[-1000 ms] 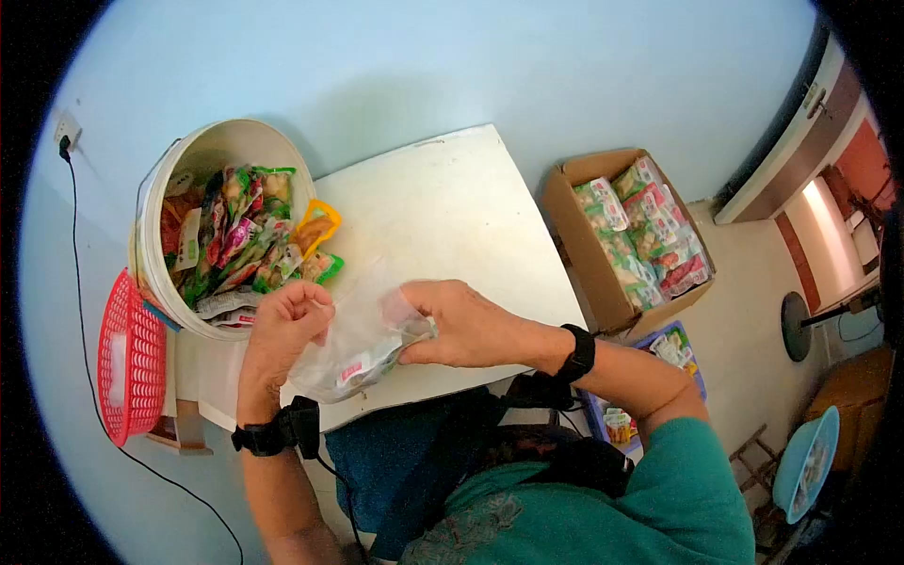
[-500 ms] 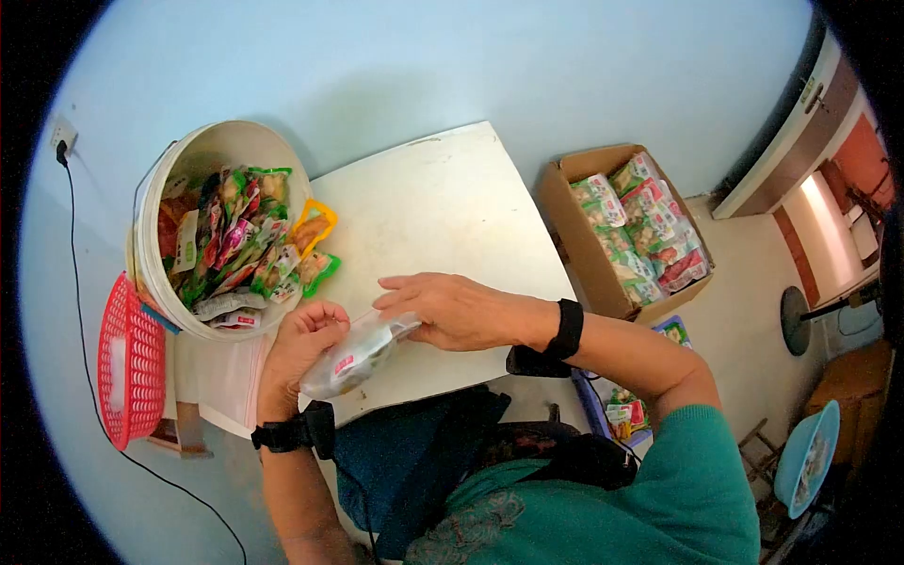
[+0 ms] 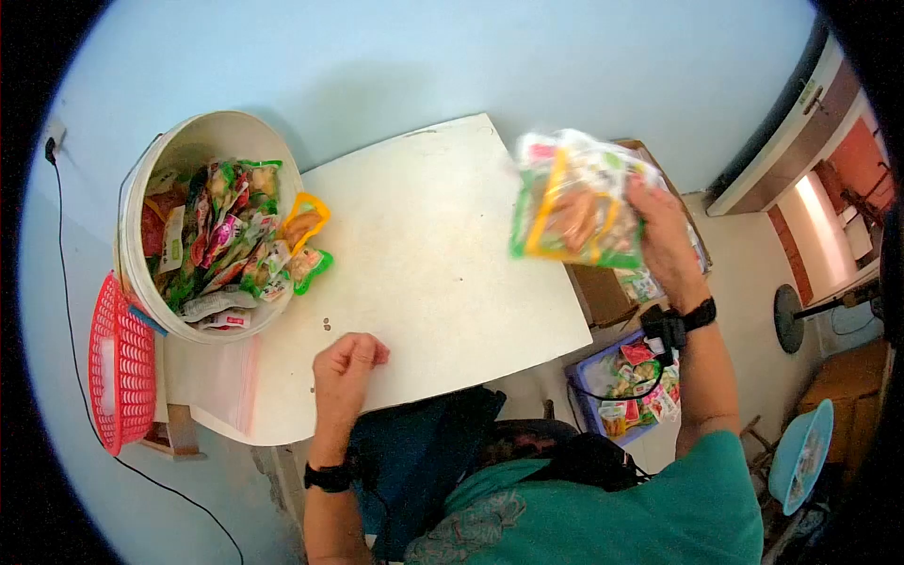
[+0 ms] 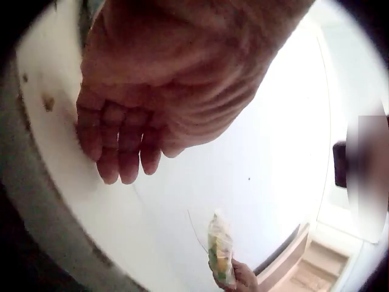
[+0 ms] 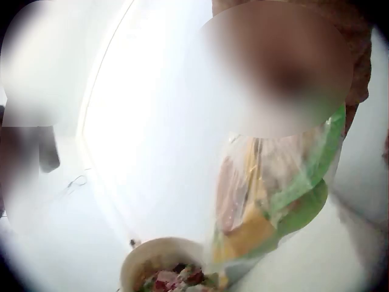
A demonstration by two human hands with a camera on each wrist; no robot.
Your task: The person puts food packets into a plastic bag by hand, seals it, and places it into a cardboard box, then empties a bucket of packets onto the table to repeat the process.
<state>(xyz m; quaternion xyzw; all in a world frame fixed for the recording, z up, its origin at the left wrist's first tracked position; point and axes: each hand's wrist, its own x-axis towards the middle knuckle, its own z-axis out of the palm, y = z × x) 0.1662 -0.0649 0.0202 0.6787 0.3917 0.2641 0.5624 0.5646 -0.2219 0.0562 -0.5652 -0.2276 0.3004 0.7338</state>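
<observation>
Raised above the table's right end, my right hand (image 3: 664, 240) grips a clear plastic bag of snack packets (image 3: 574, 212) by its right side. Green, orange and white packaging shows through the film, slightly blurred. The bag (image 5: 261, 207) hangs below that hand in the right wrist view, where a blurred patch hides most of the fingers. My left hand (image 3: 344, 377) is over the front edge of the white table (image 3: 443, 226). It holds nothing, and its fingers (image 4: 127, 146) are loosely bent in the left wrist view.
A white bucket (image 3: 132, 235) of colourful packets stands at the left, two packets spilling past its rim. Beside it is a red basket (image 3: 137, 377). A cardboard box (image 3: 598, 297) stands off the table's right end, partly hidden by the bag, with a purple crate (image 3: 591, 400) of packets nearby.
The bag went from between both hands at the table's front to the far right in my right hand. My left hand has let go and shifted slightly right and down.
</observation>
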